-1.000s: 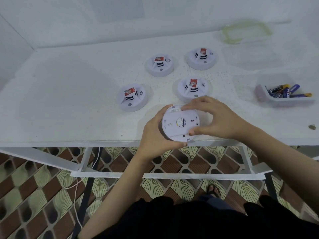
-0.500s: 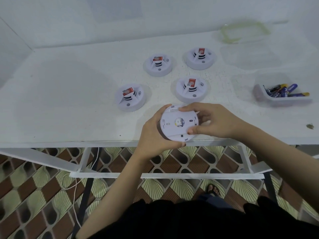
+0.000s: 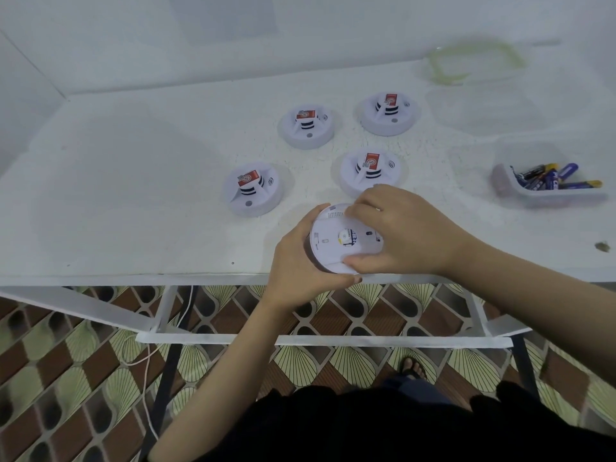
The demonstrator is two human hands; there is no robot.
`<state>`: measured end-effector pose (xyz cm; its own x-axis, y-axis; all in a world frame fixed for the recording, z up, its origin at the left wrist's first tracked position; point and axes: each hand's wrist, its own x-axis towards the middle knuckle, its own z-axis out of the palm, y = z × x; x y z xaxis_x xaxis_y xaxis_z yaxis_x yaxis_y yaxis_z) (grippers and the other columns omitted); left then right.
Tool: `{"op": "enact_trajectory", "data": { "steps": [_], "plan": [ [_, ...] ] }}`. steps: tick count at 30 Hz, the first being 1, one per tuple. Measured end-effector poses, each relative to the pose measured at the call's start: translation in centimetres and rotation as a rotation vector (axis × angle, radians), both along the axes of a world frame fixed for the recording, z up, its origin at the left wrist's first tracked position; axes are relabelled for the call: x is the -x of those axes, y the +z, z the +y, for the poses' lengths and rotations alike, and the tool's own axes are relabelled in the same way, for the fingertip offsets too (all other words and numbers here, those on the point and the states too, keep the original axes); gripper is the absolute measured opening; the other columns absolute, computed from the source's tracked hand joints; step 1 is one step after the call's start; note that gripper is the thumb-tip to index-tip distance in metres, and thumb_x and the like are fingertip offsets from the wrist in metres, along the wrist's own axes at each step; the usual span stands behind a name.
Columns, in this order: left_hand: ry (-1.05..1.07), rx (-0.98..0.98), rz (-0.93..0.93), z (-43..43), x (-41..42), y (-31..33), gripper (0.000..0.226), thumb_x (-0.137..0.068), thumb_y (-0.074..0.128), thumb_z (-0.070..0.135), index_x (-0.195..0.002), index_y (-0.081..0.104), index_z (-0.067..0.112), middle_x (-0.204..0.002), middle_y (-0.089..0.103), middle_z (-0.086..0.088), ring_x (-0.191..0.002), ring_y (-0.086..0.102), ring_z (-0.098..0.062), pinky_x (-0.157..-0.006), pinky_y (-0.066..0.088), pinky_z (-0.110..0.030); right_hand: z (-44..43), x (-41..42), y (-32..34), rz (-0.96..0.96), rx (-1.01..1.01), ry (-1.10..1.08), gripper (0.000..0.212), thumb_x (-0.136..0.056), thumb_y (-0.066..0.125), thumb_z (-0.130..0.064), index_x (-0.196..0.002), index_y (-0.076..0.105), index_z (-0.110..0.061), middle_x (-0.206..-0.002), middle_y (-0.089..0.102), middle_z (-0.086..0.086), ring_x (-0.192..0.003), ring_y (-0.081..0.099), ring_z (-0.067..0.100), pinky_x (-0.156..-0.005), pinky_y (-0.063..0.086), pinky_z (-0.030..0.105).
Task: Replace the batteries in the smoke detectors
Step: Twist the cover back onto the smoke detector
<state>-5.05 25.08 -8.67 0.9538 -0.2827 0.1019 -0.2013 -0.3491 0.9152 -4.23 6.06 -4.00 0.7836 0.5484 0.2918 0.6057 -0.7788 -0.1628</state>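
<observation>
Mind the drop first: the smoke detector point(image 3: 336, 241) you hold is at the 6 o'clock edge of the table point(image 3: 133, 195), partly out past it, and I cannot tell whether it rests on the top or hangs free. If the back comes loose with a jerk, or your grip slides on the smooth white shell, one half could fall to the tiled floor point(image 3: 83, 378). A second risk is at 12 o'clock from your right knuckles, where the nearest of four more detectors point(image 3: 370, 173) stands close by, so a wide swing of the wrist could knock it. Your left hand point(image 3: 300, 261) cups the detector from 9 o'clock, thumb hooked along the near rim, fingers wrapped behind and out of sight. Your right hand point(image 3: 403, 235) closes on it from 3 o'clock, fingertips curled over the far rim and thumb pressed on the near one, so both hands grip the same unit, its flat labelled back up. The batteries point(image 3: 550, 180) lie in a clear tub point(image 3: 506, 185) at 2 o'clock, well apart from both hands.
</observation>
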Motion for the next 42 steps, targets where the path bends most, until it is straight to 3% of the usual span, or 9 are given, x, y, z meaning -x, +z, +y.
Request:
{"op": "enact_trajectory", "data": {
  "steps": [3, 10, 21, 24, 28, 31, 35, 39, 42],
  "plan": [
    [0.026, -0.018, -0.005, -0.3, 0.2, 0.1, 0.088, -0.045, 0.089, 0.031, -0.107, 0.043, 0.073, -0.106, 0.060, 0.038, -0.101, 0.057, 0.013, -0.082, 0.050, -0.013, 0.6, 0.0, 0.3, 0.009, 0.037, -0.017, 0.059, -0.068, 0.051, -0.055, -0.083, 0.065, 0.001, -0.074, 0.057, 0.011, -0.065, 0.053, 0.027, -0.059, 0.045, 0.032],
    [0.086, -0.059, -0.057, -0.6, 0.0, -0.4, 0.083, -0.052, 0.092, 0.018, -0.120, 0.051, 0.038, -0.106, 0.060, 0.028, -0.096, 0.057, 0.014, -0.075, 0.044, -0.004, 1.2, 0.0, 0.4, 0.027, 0.100, -0.051, 0.063, -0.061, 0.047, -0.058, -0.078, 0.064, 0.001, -0.069, 0.055, 0.010, -0.061, 0.051, 0.024, -0.052, 0.046, 0.030],
    [0.089, -0.078, -0.096, -0.9, 0.0, -0.9, 0.082, -0.049, 0.088, 0.031, -0.124, 0.057, 0.024, -0.105, 0.066, 0.012, -0.102, 0.061, -0.003, -0.080, 0.049, -0.014, 1.4, 0.4, 0.6, 0.064, 0.091, -0.134, 0.059, -0.056, 0.059, -0.054, -0.076, 0.063, 0.001, -0.068, 0.053, 0.010, -0.063, 0.050, 0.024, -0.053, 0.044, 0.029],
    [0.093, -0.065, -0.103, -0.9, 0.1, -0.7, 0.080, -0.049, 0.088, 0.034, -0.122, 0.056, 0.034, -0.105, 0.065, 0.016, -0.101, 0.060, 0.000, -0.082, 0.050, -0.016, 1.4, 0.5, 0.7, 0.088, 0.077, -0.140, 0.060, -0.060, 0.055, -0.056, -0.081, 0.064, 0.000, -0.073, 0.053, 0.008, -0.068, 0.049, 0.023, -0.057, 0.045, 0.031],
    [0.081, -0.069, -0.129, -0.7, 0.2, -0.5, 0.085, -0.046, 0.087, 0.032, -0.107, 0.042, 0.072, -0.103, 0.057, 0.042, -0.098, 0.054, 0.016, -0.080, 0.044, -0.005, 1.2, 0.6, 1.4, 0.163, 0.072, -0.139, 0.057, -0.066, 0.059, -0.055, -0.095, 0.064, -0.006, -0.085, 0.053, 0.005, -0.081, 0.049, 0.020, -0.068, 0.047, 0.036],
    [0.073, -0.057, -0.140, -0.5, 0.3, -0.7, 0.089, -0.044, 0.088, 0.041, -0.116, 0.042, 0.067, -0.111, 0.055, 0.042, -0.108, 0.053, 0.013, -0.088, 0.046, -0.013, 0.9, 0.5, 1.9, 0.183, 0.092, -0.086, 0.055, -0.071, 0.063, -0.054, -0.102, 0.062, -0.009, -0.092, 0.054, 0.004, -0.084, 0.051, 0.021, -0.070, 0.047, 0.037],
    [0.054, -0.060, -0.143, -0.4, 0.1, -1.4, 0.107, -0.043, 0.087, 0.054, -0.139, 0.046, 0.029, -0.129, 0.055, 0.019, -0.125, 0.049, -0.005, -0.103, 0.047, -0.038, 0.8, 0.5, 2.2, 0.175, 0.113, -0.041, 0.055, -0.075, 0.061, -0.054, -0.108, 0.061, -0.009, -0.097, 0.056, 0.005, -0.086, 0.052, 0.022, -0.068, 0.042, 0.032],
    [0.069, -0.112, -0.162, -0.4, 0.1, -1.6, 0.109, -0.044, 0.089, 0.051, -0.140, 0.046, 0.024, -0.121, 0.048, 0.033, -0.116, 0.044, 0.014, -0.096, 0.037, -0.006, 1.2, 0.5, 2.2, 0.174, 0.142, -0.018, 0.064, -0.071, 0.047, -0.060, -0.097, 0.063, -0.004, -0.084, 0.056, 0.007, -0.074, 0.052, 0.023, -0.061, 0.040, 0.031],
    [0.094, -0.106, -0.169, -0.5, 0.4, -1.3, 0.102, -0.044, 0.088, 0.047, -0.136, 0.048, 0.028, -0.115, 0.049, 0.033, -0.109, 0.045, 0.017, -0.088, 0.035, 0.000, 1.4, 0.4, 2.1, 0.188, 0.126, -0.027, 0.058, -0.070, 0.055, -0.055, -0.091, 0.061, -0.001, -0.080, 0.056, 0.009, -0.070, 0.051, 0.024, -0.061, 0.044, 0.034]
  ]
}}
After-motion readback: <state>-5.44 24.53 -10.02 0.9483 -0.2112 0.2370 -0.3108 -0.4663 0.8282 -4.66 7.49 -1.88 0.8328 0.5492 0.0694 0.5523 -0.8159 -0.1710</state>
